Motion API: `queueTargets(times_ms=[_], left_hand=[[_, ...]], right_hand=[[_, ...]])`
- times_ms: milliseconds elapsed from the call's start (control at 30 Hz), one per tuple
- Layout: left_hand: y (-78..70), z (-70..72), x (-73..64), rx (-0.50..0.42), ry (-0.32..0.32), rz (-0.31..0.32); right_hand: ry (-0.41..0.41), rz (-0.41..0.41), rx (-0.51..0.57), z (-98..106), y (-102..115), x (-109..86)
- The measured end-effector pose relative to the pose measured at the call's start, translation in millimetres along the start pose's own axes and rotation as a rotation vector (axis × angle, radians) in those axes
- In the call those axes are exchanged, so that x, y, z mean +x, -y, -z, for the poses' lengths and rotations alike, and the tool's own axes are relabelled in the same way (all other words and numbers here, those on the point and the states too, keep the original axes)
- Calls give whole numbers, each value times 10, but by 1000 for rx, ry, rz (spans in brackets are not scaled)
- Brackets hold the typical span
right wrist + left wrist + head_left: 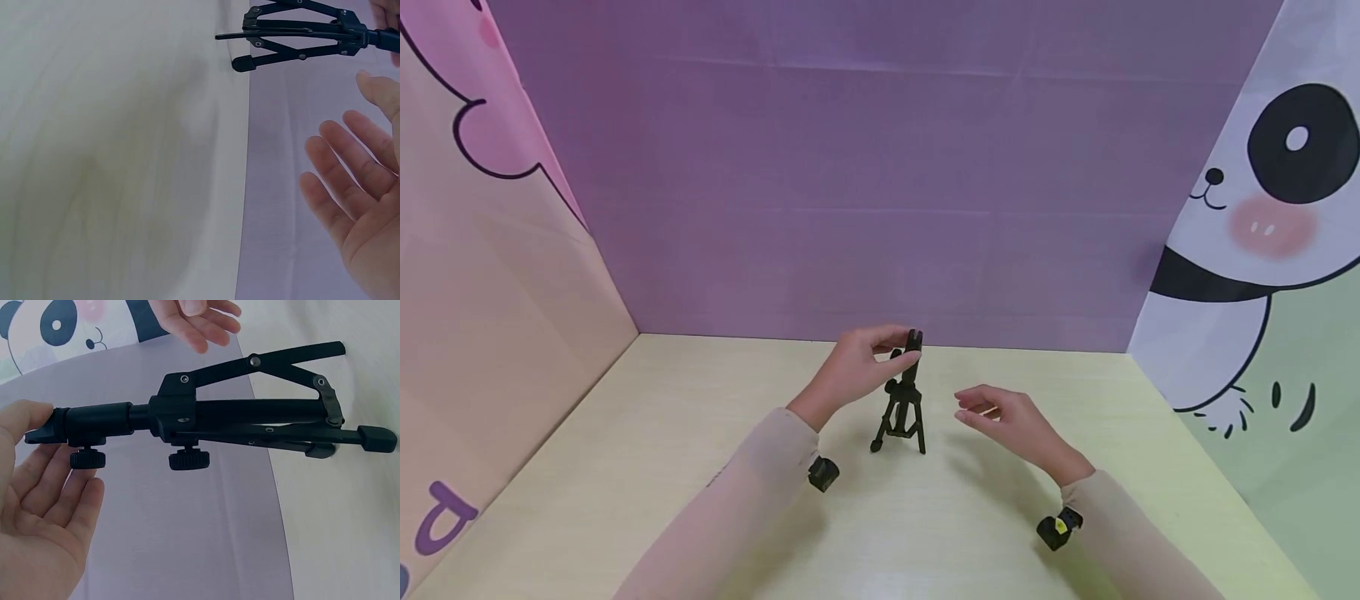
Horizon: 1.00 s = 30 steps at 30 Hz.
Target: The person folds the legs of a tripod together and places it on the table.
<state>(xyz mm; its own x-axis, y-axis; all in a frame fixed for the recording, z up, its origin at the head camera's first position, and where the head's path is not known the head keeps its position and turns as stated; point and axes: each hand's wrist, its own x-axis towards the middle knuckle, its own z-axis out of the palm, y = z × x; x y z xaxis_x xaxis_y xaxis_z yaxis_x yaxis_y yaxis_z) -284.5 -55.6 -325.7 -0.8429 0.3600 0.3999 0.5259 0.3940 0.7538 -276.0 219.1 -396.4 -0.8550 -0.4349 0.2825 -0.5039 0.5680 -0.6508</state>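
A small black tripod (906,373) stands upright with its legs partly spread, in the middle of the head view. My left hand (853,367) pinches its top end between thumb and fingers. Two knobs, one of them the lower knob (189,459), stick out from its column in the left wrist view. One leg ends in a thick rubber foot (378,439), while the upper leg (325,349) has a slim, bare end. To the tripod's right, my right hand (1011,421) hovers with loosely bent fingers, apart from it and holding nothing.
The pale wooden table (655,433) meets a purple backdrop (880,167) at its far edge. A panel with a panda print (1262,250) borders the right side, and a beige and pink panel (490,317) the left. Small black cameras (823,474) sit on both wrists.
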Motion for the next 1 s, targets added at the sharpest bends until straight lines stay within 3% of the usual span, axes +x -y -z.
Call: queueTargets(times_ms=[300,533,1000], left_hand=[[-4,-13,2,-26,5,8],[-5,-32,16,-51,2,-20],[-18,-70,59,13,-17,-29]], right_hand=[[8,1,-2,-22,-35,-8],[22,-3,2,-31,-35,-11],[56,-23,3,-32,-52,-46]])
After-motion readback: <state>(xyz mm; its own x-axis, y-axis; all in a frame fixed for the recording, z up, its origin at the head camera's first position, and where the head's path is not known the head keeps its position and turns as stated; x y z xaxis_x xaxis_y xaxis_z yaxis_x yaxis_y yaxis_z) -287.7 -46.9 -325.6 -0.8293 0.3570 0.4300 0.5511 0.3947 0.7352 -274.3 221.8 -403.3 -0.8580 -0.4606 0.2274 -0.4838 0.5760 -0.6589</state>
